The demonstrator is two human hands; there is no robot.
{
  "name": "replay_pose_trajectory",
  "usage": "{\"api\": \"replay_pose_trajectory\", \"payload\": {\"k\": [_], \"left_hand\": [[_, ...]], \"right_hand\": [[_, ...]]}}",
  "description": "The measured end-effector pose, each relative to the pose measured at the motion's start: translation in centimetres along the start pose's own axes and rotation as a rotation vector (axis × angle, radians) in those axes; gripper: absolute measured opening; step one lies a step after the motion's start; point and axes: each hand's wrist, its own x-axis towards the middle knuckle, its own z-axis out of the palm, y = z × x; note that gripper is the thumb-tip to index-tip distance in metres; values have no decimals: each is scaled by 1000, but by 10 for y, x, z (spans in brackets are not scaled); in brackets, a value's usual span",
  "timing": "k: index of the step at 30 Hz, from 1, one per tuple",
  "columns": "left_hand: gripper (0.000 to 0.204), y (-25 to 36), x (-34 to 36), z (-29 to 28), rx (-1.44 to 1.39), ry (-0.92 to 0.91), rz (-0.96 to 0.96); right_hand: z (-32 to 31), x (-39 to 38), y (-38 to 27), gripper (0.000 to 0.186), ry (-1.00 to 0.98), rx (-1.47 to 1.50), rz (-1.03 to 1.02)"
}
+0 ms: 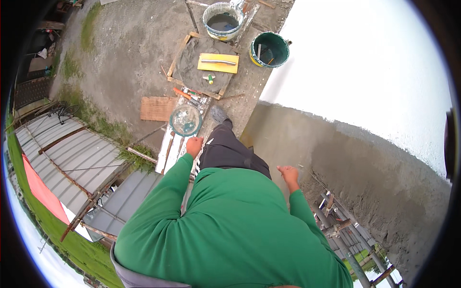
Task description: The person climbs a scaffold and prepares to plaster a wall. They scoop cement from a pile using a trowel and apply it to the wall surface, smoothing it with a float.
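Observation:
My left hand (pixel 194 147) is loosely fisted beside my left hip, just below a round, teal-rimmed bucket or tub (pixel 186 120) on the planks. I see nothing in its fingers. My right hand (pixel 289 177) hangs by my right side near the grey plastered wall part, fingers curled and thumb out, also with nothing visible in it. Ahead of my foot, a wood-edged mortar board (pixel 171 72) holds grey mortar (pixel 192 60). A yellow plastering float (pixel 218 63) with a grey handle lies on the mortar, next to a small green-and-yellow object (pixel 209 78).
A white bucket (pixel 224 34) of grey liquid and a dark green bucket (pixel 269 49) with tools stand beyond the board. An orange-handled tool (pixel 182 93) lies on the planks (pixel 168 153). The wall (pixel 355 62) rises at right; scaffold poles (pixel 353 259) stand lower right, metal roofing (pixel 72 149) left.

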Motion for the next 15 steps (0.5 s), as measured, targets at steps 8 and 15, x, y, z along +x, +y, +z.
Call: {"api": "replay_pose_trajectory", "payload": {"k": [8, 15], "left_hand": [[22, 31, 79, 11, -78, -142, 9], [21, 31, 118, 20, -158, -133, -79]], "right_hand": [[9, 73, -109, 68, -266, 54, -81], [55, 104, -218, 109, -506, -475, -128]]}}
